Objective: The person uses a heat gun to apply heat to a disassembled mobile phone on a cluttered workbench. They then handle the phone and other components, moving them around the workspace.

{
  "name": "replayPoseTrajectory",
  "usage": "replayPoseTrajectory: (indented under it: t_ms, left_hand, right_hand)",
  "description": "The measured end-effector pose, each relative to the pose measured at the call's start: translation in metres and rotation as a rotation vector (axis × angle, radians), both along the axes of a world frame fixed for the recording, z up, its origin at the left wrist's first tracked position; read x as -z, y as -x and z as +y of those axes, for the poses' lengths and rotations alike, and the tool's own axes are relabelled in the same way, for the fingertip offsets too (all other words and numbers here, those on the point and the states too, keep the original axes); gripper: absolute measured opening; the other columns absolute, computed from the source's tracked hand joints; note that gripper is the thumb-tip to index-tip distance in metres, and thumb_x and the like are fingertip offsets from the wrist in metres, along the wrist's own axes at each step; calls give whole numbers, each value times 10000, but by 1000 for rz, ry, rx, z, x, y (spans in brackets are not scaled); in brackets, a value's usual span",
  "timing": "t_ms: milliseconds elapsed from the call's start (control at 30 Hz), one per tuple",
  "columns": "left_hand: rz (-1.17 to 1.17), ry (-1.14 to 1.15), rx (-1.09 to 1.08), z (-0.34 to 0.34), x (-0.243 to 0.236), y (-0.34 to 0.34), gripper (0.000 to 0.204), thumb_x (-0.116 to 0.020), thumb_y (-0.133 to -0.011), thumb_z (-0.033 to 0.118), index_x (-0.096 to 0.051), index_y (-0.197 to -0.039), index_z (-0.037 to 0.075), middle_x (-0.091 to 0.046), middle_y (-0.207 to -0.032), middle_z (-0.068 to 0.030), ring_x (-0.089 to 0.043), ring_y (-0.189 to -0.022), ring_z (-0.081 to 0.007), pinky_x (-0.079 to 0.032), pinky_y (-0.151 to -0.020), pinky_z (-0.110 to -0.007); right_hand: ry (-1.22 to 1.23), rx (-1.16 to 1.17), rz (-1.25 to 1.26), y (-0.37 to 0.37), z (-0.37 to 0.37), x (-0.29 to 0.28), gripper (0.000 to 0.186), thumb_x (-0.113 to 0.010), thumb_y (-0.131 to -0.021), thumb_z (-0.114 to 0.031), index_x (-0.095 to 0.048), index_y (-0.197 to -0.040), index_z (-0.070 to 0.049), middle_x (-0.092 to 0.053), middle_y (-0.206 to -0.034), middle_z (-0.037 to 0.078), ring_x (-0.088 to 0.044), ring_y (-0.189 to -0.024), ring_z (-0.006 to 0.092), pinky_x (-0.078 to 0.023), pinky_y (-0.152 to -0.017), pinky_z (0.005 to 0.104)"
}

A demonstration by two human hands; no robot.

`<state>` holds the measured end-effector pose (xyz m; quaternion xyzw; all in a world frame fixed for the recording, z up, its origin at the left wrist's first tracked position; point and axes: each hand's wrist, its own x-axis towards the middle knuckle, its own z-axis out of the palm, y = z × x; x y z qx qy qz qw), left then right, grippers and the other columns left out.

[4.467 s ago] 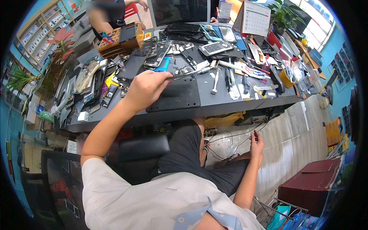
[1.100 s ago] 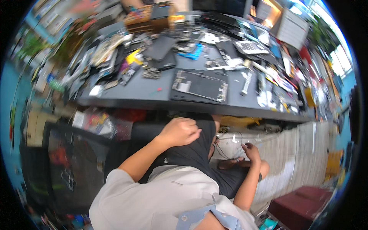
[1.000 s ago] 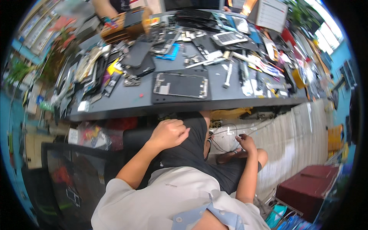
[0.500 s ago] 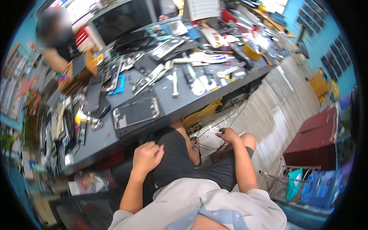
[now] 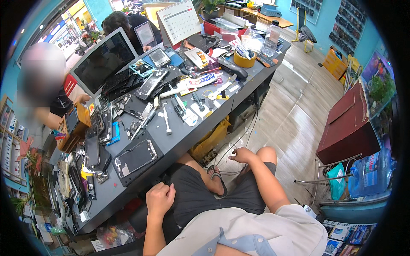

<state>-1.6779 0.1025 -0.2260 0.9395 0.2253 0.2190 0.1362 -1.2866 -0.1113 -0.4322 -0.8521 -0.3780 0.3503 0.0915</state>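
Note:
My left hand [image 5: 161,197] is curled into a loose fist above my left thigh, just short of the desk's front edge. Nothing shows in it. Over my right leg hangs my right hand [image 5: 242,155], with a finger stretched toward the left and the others partly bent; I see no thing in it. Neither hand touches the desk. Closest to the left hand on the desk lies a black phone screen panel [image 5: 136,158] with silvery edges, on a dark mat [image 5: 156,150]. A small white-handled tool [image 5: 167,120] lies farther back.
Phone parts, tubes and tools crowd the grey desk [image 5: 179,142], with a monitor [image 5: 104,62], calendar [image 5: 178,23], yellow tape roll [image 5: 244,61] and clear bottle [image 5: 270,39]. Two people are across it. Cables [image 5: 252,128] trail below; a dark red box [image 5: 345,123] stands right.
The view has tilted up and shifted, showing more of the far room and a second person behind the monitor. Both hands stay near my lap, their poses little changed.

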Motion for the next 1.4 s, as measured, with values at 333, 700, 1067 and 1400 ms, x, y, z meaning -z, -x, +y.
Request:
replayPoseTrajectory:
  t_ms: [333, 700, 1067, 1400]
  left_hand:
    - [46, 11, -19, -1, 0, 1, 360, -820, -920, 148, -619, -638, 49, -588, -666, -104, -651, -614, -333, -524, -591, -465]
    - [128, -64, 262, 4, -15, 32, 208, -861, -854, 172, -691, -803, 64, -658, -919, -100, -654, -870, -333, -509, -771, -469]
    - [245, 53, 569, 26, -18, 15, 403, -949, -780, 264, -716, -1058, 90, -730, -1145, -152, -673, -1127, -393, -512, -974, -564]
    - [979, 359, 343, 26, -17, 29, 472, -708, -993, 540, -753, -1201, 118, -669, -1330, -193, -579, -1336, -420, -387, -1178, -632]
  right_hand:
    - [5, 23, 29, 6, 3, -14, 724, -733, -1016, -612, -743, -1466, -45, -747, -1439, 233, -694, -1357, 420, -543, -1152, 489]
    - [-418, -57, -319, 28, -58, -87, 530, -761, -1006, -487, -775, -1282, -35, -768, -1262, 204, -718, -1211, 408, -553, -1084, 524]
    - [-674, -343, -412, 2, -143, -106, 378, -814, -914, -404, -811, -1105, -77, -796, -1165, 95, -716, -1197, 317, -484, -1157, 542]
    - [-640, -211, -3, -81, -166, -95, 273, -674, -945, -276, -763, -1112, -79, -776, -1151, 123, -718, -1180, 368, -537, -1085, 518]
